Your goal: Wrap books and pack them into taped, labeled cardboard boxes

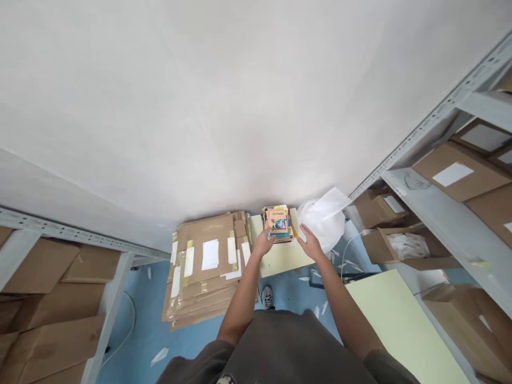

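A small stack of colourful booklets (279, 218) lies on a pale yellow board surface (280, 262) against the wall. The top booklet has a peach-coloured cover with a picture. At the stack's lower left corner is my left hand (264, 244), fingers stretched and thumb apart, touching its edge. My right hand (310, 244) is open on the other side, its fingers and thumb spread near the stack's right edge. Under the stack, the lower booklets are mostly hidden.
Left of the board stands a pile of flattened cardboard boxes (208, 250). A white plastic bag (326, 221) bulges at the right. Metal shelves (424, 186) with cartons line both sides. Paper scraps (160, 356) and a cable lie on the blue floor; another yellow board (400, 320) is lower right.
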Demonstrator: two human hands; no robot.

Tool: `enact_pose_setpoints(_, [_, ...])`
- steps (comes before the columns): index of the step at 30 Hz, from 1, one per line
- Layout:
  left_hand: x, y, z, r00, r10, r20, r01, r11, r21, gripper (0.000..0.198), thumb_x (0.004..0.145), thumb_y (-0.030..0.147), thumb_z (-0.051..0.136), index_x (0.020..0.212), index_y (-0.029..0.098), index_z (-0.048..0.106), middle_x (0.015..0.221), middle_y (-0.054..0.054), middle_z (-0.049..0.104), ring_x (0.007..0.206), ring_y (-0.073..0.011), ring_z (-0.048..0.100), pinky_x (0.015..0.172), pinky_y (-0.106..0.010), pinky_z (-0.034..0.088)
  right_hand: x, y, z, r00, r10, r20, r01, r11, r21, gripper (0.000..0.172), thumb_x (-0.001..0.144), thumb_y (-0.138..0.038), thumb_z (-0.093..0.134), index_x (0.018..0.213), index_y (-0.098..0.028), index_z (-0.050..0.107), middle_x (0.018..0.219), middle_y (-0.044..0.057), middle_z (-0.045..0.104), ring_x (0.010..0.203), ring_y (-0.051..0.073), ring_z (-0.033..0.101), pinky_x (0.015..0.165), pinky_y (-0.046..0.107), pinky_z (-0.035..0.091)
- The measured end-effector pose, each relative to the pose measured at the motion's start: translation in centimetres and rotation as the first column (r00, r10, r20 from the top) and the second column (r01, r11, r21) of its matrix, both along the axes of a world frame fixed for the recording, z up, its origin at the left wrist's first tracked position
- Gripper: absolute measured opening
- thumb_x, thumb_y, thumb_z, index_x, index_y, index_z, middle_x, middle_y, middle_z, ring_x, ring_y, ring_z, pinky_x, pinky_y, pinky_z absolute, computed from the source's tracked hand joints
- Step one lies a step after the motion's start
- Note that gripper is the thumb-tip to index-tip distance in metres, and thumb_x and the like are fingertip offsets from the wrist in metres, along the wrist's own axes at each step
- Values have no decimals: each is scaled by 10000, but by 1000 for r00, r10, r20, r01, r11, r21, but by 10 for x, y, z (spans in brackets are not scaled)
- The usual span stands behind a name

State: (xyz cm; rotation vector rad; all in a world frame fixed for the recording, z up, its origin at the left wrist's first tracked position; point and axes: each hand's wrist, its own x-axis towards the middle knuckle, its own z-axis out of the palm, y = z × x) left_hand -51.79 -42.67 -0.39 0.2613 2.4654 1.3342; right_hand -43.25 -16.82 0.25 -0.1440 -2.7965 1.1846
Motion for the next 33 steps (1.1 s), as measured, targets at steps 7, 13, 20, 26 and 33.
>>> enact_pose_setpoints(7, [-19, -12, -31, 978, 128, 165, -166, 956, 242, 391, 889, 318, 711, 1260, 201, 737, 1215, -99, 789, 1014, -245, 742, 956, -386, 578, -69, -63, -41, 919, 197, 341, -269, 946, 179, 721, 946, -275, 587, 1647, -160, 464, 1756, 148, 337, 1659, 371, 207, 1304, 579, 292])
enact_pose_setpoints(13, [-46, -18, -39, 907, 283, 312, -362, 903, 232, 167, 805, 265, 769, 914, 141, 747, 859, -65, 770, 854, -208, 710, 886, -348, 569, -79, -114, -40, 869, 263, 419, -394, 880, 264, 690, 974, -209, 551, 1657, -233, 457, 1776, 112, 292, 1660, 404, 181, 1299, 696, 170])
enact_pose_setpoints(20, [-51, -11, -40, 891, 286, 352, -404, 853, 330, 343, 741, 259, 783, 1062, 155, 721, 786, 1, 700, 693, -140, 640, 713, -280, 567, -77, -92, -30, 937, 182, 299, -223, 969, 108, 664, 940, -305, 630, 1593, -218, 546, 1737, 115, 392, 1642, 369, 260, 1312, 576, 272])
enact_pose_setpoints(26, [-37, 10, -27, 935, 76, 347, -265, 800, 538, 423, 714, 326, 790, 1101, 177, 709, 884, -28, 717, 747, -152, 649, 713, -281, 564, -53, -47, -29, 946, -289, 148, 325, 826, -460, 769, 842, -537, 667, 1526, -194, 586, 1431, 172, 696, 1201, 330, 717, 1009, 499, 595])
enact_pose_setpoints(33, [-10, 67, 13, 948, -119, 294, -51, 857, 512, 467, 740, 403, 774, 1151, 189, 720, 1000, -51, 723, 846, -166, 677, 788, -310, 586, -1, 6, -4, 862, -468, 194, 463, 572, -677, 563, 644, -483, 771, 1125, -191, 792, 1054, 110, 807, 871, 262, 744, 799, 425, 616])
